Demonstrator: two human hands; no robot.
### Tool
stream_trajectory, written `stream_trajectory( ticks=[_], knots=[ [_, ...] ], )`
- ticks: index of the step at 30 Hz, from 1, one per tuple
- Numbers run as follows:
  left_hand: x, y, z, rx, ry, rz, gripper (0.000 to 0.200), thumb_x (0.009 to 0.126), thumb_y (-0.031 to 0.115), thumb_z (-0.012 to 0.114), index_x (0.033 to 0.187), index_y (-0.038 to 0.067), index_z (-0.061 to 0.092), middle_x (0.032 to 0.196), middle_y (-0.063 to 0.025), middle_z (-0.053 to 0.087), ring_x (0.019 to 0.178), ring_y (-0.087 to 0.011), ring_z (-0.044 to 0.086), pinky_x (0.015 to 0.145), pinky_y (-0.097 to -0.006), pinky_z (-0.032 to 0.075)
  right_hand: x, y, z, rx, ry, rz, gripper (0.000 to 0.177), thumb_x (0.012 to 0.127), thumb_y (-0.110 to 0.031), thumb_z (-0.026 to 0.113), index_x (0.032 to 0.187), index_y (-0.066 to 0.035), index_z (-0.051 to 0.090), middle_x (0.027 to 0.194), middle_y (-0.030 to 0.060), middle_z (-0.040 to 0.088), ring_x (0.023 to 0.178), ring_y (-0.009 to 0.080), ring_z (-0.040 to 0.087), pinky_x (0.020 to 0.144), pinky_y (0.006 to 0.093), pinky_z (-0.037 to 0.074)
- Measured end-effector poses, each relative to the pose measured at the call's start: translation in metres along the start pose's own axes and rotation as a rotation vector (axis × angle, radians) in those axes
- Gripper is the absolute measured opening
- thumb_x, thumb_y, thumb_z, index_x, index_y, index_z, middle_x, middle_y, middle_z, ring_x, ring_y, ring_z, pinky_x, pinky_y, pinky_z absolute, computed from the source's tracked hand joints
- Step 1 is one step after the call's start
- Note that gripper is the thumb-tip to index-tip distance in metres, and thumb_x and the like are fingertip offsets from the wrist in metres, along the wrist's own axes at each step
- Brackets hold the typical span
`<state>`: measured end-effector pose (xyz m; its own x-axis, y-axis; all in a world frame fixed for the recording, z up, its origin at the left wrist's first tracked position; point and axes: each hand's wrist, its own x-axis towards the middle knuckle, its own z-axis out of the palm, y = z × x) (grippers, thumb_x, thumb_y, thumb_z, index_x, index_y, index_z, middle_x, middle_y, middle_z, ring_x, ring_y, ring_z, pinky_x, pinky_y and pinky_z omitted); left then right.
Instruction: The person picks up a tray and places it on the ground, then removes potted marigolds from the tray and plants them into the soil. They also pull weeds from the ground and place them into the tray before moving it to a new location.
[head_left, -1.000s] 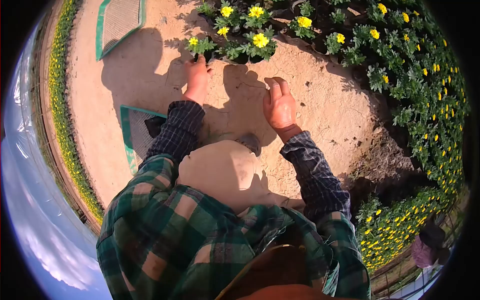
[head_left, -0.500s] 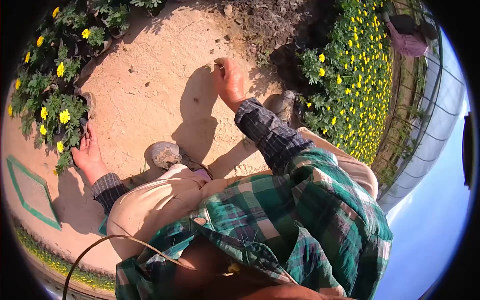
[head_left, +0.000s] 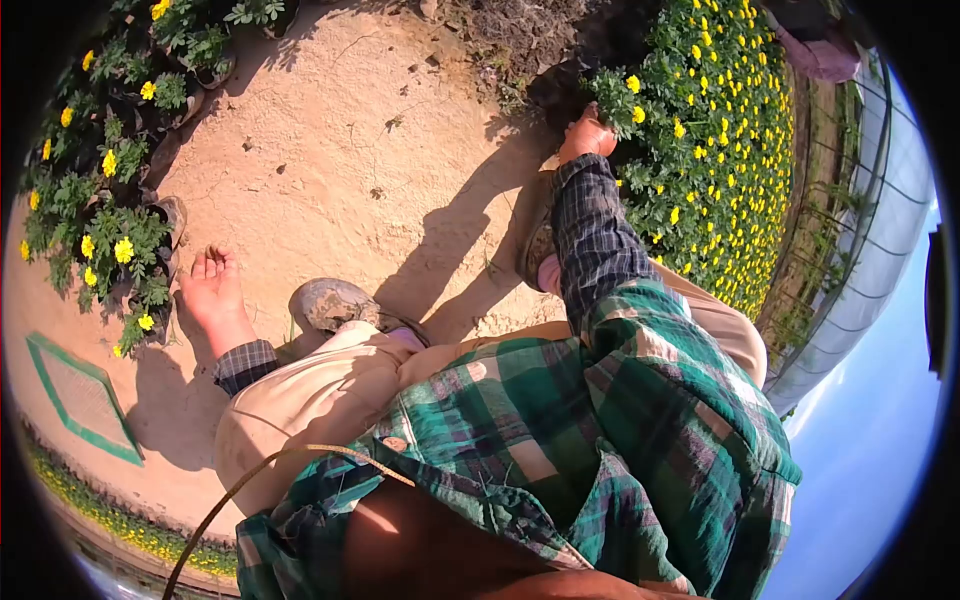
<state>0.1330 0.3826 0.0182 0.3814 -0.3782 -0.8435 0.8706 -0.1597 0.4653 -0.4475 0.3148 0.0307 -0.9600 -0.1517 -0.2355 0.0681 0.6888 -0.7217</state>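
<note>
Head: right hand [head_left: 588, 136] moved into marigolds [head_left: 700, 150]

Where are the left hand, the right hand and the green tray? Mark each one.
left hand [head_left: 212, 287], head view, middle of the hand.
right hand [head_left: 587, 137], head view, back of the hand.
green tray [head_left: 75, 395], head view, bare mesh.

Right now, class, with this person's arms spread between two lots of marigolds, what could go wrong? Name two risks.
1. The right hand reaches into the dense marigold bed, fingers hidden; stems could snap.
2. Crouched with arms spread wide, they might overbalance, and the open left hand could knock the potted marigolds beside it.
</note>
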Motion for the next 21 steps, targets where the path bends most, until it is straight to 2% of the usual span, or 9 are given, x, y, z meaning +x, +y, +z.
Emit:
stream_trajectory(
  ticks=[3,4,6,7,13,15,16,17,21],
  knots=[
    [-0.005,-0.003,0.004,0.015,-0.037,-0.015,0.053,0.099,0.045,0.027,0.105,-0.006,0.039,0.098,-0.0195,0.048,0.086,-0.0306,0.05,0.077,-0.0471,0.048,0.027,0.018,0.003,0.174,-0.16,0.089,0.021,0.085,-0.025,0.064,0.095,-0.007,0.057,0.067,0.0067,0.058,0.048,0.0209,0.054,0.042,0.0354,0.045],
    [-0.006,-0.004,0.004,0.028,-0.046,-0.015,0.053,0.099,0.045,0.027,0.104,-0.006,0.04,0.097,-0.0191,0.049,0.086,-0.0303,0.05,0.076,-0.0466,0.048,0.097,0.086,0.007,0.172,-0.163,0.092,0.021,0.085,-0.025,0.064,0.095,-0.007,0.057,0.067,0.0067,0.058,0.048,0.0209,0.054,0.042,0.0354,0.045],
    [-0.007,-0.006,0.004,0.041,-0.054,-0.015,0.053,0.099,0.045,0.027,0.104,-0.005,0.041,0.096,-0.0188,0.049,0.085,-0.0299,0.05,0.076,-0.0461,0.048,0.265,0.195,0.034,0.538,-0.946,-0.288,0.019,0.084,-0.024,0.064,0.091,-0.008,0.056,0.071,0.0051,0.057,0.053,0.0197,0.054,0.043,0.0359,0.041],
    [-0.005,-0.007,0.002,0.041,-0.064,-0.02,0.053,0.099,0.045,0.027,0.103,-0.005,0.041,0.096,-0.0186,0.049,0.085,-0.0297,0.05,0.076,-0.0458,0.048,0.236,0.172,0.03,0.539,-0.946,-0.288,0.019,0.084,-0.024,0.064,0.091,-0.008,0.056,0.071,0.0051,0.057,0.053,0.0197,0.054,0.043,0.0359,0.041],
    [-0.007,-0.014,0.007,0.047,-0.059,-0.028,0.052,0.099,0.045,0.027,0.098,-0.005,0.045,0.094,-0.0175,0.051,0.085,-0.0295,0.051,0.076,-0.0448,0.047,0.009,0.013,-0.004,0.384,-0.179,0.115,0.016,0.085,-0.017,0.062,0.096,-0.005,0.061,0.081,0.0054,0.063,0.058,0.0152,0.057,0.052,0.0325,0.048],
    [-0.008,-0.016,0.007,0.053,-0.059,-0.041,0.052,0.099,0.044,0.028,0.096,-0.004,0.046,0.093,-0.0171,0.052,0.084,-0.0294,0.051,0.076,-0.0445,0.047,0.0,0.019,-0.007,0.324,-0.324,-0.11,0.022,0.085,-0.025,0.065,0.091,-0.005,0.059,0.071,0.0051,0.059,0.048,0.0143,0.053,0.043,0.0323,0.044],
    [-0.004,-0.016,0.004,0.047,-0.09,-0.061,0.051,0.099,0.044,0.029,0.095,-0.003,0.047,0.092,-0.0169,0.052,0.084,-0.0292,0.051,0.076,-0.0443,0.047,-0.019,0.004,-0.015,-0.053,-0.379,-0.306,0.025,0.084,-0.027,0.066,0.091,-0.004,0.06,0.066,0.0067,0.058,0.056,0.0189,0.057,0.052,0.0354,0.047],
    [-0.002,-0.016,0.005,0.04,-0.123,-0.079,0.051,0.099,0.044,0.03,0.094,-0.003,0.049,0.091,-0.0167,0.053,0.084,-0.029,0.052,0.077,-0.0441,0.047,-0.027,0.006,-0.017,-0.489,-0.228,-0.772,0.03,0.082,-0.026,0.067,0.102,-0.006,0.057,0.082,0.0125,0.061,0.076,0.028,0.062,0.067,0.039,0.05],
    [-0.002,-0.023,0.009,0.03,-0.151,-0.085,0.05,0.098,0.044,0.032,0.093,-0.003,0.05,0.091,-0.0158,0.055,0.084,-0.0279,0.052,0.078,-0.043,0.047,-0.032,-0.003,-0.014,-0.542,0.011,-0.859,0.047,0.081,-0.018,0.065,0.124,-0.01,0.046,0.118,0.0205,0.047,0.099,0.0384,0.056,0.08,0.0431,0.048]
  ],
)
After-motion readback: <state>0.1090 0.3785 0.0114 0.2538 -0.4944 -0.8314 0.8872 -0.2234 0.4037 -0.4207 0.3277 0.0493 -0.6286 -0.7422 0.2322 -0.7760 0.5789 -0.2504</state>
